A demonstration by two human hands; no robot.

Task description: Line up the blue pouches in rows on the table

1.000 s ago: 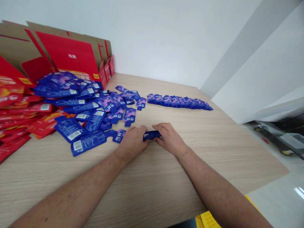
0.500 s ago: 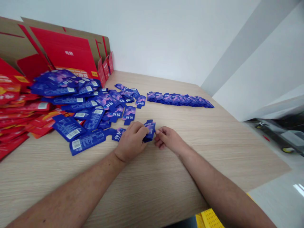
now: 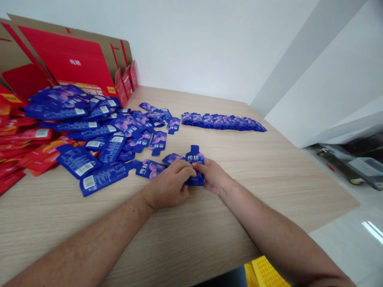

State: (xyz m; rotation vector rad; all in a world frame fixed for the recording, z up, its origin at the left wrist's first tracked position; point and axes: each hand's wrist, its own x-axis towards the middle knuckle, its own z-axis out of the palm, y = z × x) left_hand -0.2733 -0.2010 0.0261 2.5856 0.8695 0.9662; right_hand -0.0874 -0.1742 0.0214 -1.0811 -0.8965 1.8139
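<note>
Both my hands meet over a small blue packet (image 3: 194, 158) printed with white characters, which lies flat on the wooden table (image 3: 209, 223). My left hand (image 3: 170, 184) pinches its left side with closed fingers. My right hand (image 3: 211, 175) grips its right side, fingers curled. Just left of my left hand lies another blue packet (image 3: 148, 169) at the end of a long blue sachet (image 3: 104, 178). A loose heap of blue packets (image 3: 98, 123) spreads to the left. A neat overlapping row of folded blue packets (image 3: 223, 121) lies farther back.
Red sachets (image 3: 18, 143) are piled at the far left. Flat red and brown cartons (image 3: 72, 63) lean against the white wall. The table's right edge drops to a pale floor. A yellow crate (image 3: 263, 273) sits below the near edge.
The packet was held edge-on between both hands, then lifted by the left hand alone. Now it lies face up with both hands on it. The view shifted slightly right.
</note>
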